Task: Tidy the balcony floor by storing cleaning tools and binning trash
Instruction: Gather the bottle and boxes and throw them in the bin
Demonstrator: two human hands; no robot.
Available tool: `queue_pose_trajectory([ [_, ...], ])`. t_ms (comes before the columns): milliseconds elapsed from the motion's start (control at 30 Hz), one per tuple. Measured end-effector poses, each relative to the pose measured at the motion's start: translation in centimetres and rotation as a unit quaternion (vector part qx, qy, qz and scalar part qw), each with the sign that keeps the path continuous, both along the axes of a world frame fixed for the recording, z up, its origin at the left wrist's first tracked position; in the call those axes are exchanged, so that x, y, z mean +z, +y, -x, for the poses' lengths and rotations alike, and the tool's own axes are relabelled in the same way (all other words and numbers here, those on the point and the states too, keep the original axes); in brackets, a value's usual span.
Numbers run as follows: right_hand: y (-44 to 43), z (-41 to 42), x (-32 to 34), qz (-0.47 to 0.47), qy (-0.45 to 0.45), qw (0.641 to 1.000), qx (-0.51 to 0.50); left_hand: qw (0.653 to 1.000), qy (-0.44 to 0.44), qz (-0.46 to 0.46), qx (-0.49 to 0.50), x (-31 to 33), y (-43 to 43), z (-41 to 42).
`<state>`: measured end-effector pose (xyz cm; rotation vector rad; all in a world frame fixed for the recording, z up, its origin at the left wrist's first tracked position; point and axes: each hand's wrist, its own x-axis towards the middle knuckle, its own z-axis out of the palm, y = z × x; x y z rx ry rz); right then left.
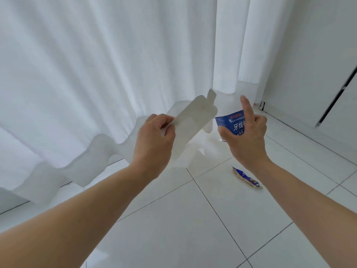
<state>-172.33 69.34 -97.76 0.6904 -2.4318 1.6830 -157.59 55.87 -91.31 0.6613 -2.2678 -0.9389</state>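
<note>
My left hand (pixel 154 140) pinches a flat white piece of card (pixel 191 122) between thumb and fingers, held up at chest height. My right hand (pixel 247 136) grips a blue package with white Chinese print (pixel 229 122) from behind, thumb under it and index finger pointing up. The card and the blue package almost touch in the middle. On the floor below my right wrist lies a blue and cream snack wrapper (pixel 246 177).
White sheer curtains (pixel 96 74) hang across the back and bunch on the white tiled floor (pixel 193 219). A white wall with a dark vertical strip (pixel 336 97) stands at the right.
</note>
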Motion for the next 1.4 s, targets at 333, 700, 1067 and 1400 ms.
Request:
queue_pose_trajectory([
  [333,-5.7,-9.4,9.8,0.069,0.015,0.995,0.075,0.993,0.104,-0.034,0.033,7.7,-4.3,-9.7],
  [700,-27.7,-33.7,15.3,0.089,0.019,0.955,0.283,0.96,0.178,0.034,0.212,11.4,-20.4,-37.2],
  [1067,-47.0,-65.1,13.2,0.056,-0.057,0.848,0.524,0.813,0.171,0.038,0.555,5.5,-33.7,-71.7],
  [1400,-55.6,-78.1,8.5,-0.007,-0.102,0.813,0.574,0.72,0.088,-0.03,0.688,-2.6,-44.7,-85.6],
])
